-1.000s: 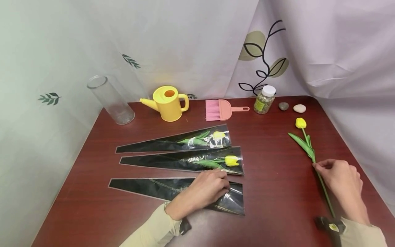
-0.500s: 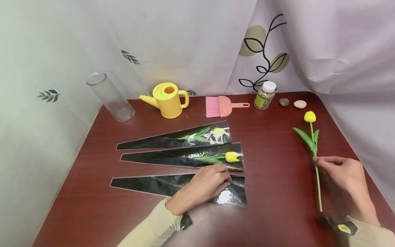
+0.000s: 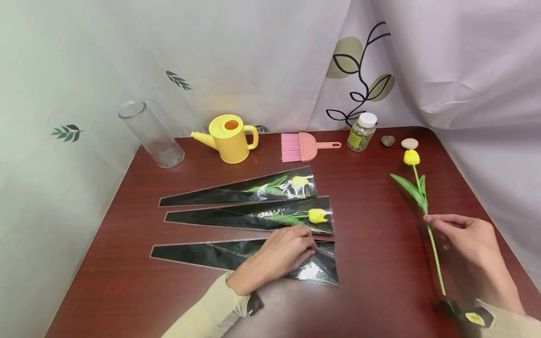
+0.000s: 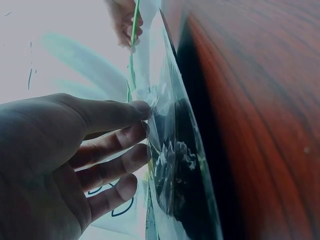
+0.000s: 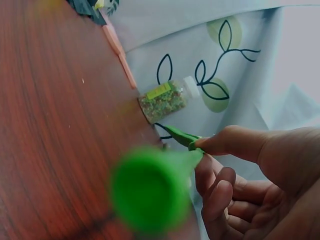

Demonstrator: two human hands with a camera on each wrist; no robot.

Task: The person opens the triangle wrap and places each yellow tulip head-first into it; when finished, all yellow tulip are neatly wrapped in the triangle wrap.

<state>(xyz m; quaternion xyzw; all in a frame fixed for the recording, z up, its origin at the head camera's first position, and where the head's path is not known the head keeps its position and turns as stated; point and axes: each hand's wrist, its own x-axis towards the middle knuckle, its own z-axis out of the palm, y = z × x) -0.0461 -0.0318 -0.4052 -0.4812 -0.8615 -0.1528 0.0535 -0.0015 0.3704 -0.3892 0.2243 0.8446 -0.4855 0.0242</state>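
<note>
My right hand pinches the green stem of a yellow artificial tulip just below its leaves, over the table's right side. The stem's lower end is a blurred green round near the right wrist camera. My left hand is at the wide part of the nearest flower sleeve, black with a clear front. In the left wrist view, my thumb and fingertips pinch the sleeve's clear film. Just beyond lie two similar sleeves, the middle one and the far one, each with a yellow tulip inside.
Along the back edge of the dark red table are a clear glass cylinder, a yellow watering can, a pink brush, a white-capped jar, a grey stone and a white stone. Curtains hang behind.
The right hand has shifted with the tulip; its head swung right, then back left. The nearest sleeve's wide end has moved slightly away from me; the left hand stays on it.
</note>
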